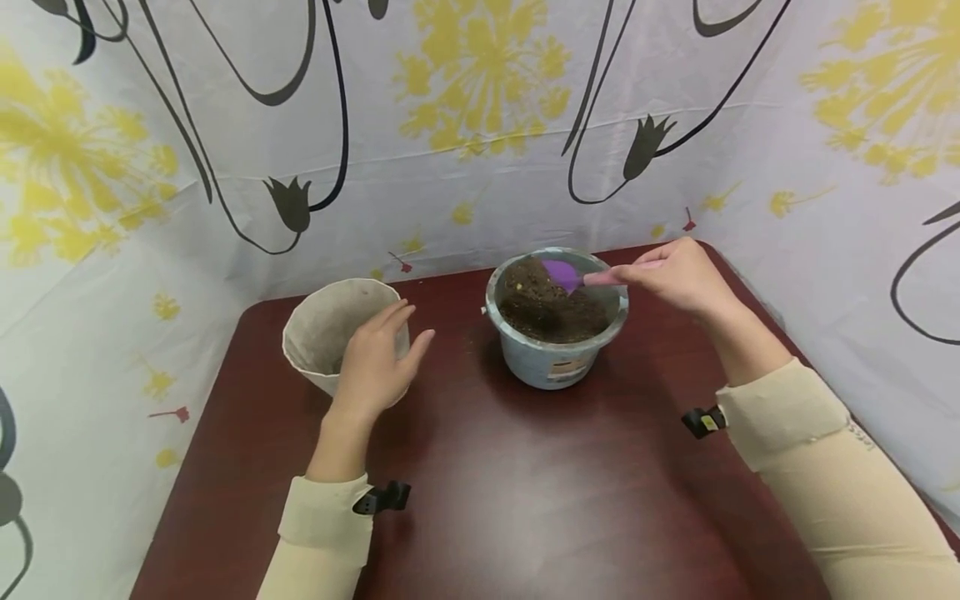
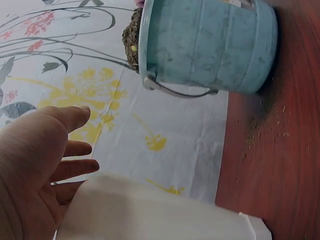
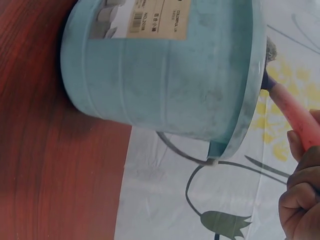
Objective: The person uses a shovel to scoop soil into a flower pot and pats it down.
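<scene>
My right hand [image 1: 686, 275] grips the pink handle of a small garden trowel [image 1: 561, 273], whose purple blade is at the dark soil [image 1: 566, 321] inside a light-blue bucket [image 1: 543, 371]. Its curled fingers [image 3: 297, 197] show around the handle in the right wrist view. At the left, my left hand [image 1: 372, 362] is at the near right side of a whitish, wide-mouthed plant pot [image 1: 311, 337], fingers loosely extended over its rim. The left wrist view has that pot's pale outer wall [image 2: 155, 212] beside the fingers. Part of the pot is hidden behind the hand.
Both containers stand on a dark red-brown table [image 1: 480, 483] near its back edge. Soil crumbs [image 2: 265, 125] lie beside the bucket, which has a thin wire handle [image 2: 185, 93] hanging down. A patterned white sheet [image 1: 450, 200] hangs behind and at both sides.
</scene>
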The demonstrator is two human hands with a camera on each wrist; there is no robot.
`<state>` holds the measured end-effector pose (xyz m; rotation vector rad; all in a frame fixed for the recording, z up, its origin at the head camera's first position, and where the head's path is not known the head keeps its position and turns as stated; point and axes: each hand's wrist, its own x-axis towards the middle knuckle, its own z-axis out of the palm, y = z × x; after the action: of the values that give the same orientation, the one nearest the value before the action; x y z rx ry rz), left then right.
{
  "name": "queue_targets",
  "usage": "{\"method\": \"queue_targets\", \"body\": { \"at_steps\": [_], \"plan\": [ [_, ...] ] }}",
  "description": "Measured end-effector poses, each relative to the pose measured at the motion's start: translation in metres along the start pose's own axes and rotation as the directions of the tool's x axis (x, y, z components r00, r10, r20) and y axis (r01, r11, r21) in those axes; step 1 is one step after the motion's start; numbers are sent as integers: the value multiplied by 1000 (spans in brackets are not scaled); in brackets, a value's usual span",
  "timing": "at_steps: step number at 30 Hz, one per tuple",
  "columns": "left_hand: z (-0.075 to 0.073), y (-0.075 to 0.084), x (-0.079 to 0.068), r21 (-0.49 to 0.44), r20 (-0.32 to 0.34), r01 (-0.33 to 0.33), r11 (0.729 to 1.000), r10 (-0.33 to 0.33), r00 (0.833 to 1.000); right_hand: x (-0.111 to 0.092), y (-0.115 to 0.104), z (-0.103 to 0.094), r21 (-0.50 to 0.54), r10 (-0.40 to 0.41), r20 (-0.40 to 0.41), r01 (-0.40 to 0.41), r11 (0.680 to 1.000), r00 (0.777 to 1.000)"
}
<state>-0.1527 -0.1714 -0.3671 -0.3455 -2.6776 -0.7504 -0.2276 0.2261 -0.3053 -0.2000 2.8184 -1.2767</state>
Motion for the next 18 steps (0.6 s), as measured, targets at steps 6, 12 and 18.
{"method": "queue_targets", "body": {
  "at_steps": [6,12,18],
  "plan": [
    [-8,-12,-6,0,-58,2,1000,-2,998,5,-9,8,-32,-15,15,16,999,1000],
    [-15,-23,-13,3,-98,10,1000,-10,995,11,-18,17,-2,-77,37,77,997,996],
    [-22,-33,-21,4,-119,24,1000,-23,993,17,-28,28,70,-94,82,88,994,992]
  ]
}}
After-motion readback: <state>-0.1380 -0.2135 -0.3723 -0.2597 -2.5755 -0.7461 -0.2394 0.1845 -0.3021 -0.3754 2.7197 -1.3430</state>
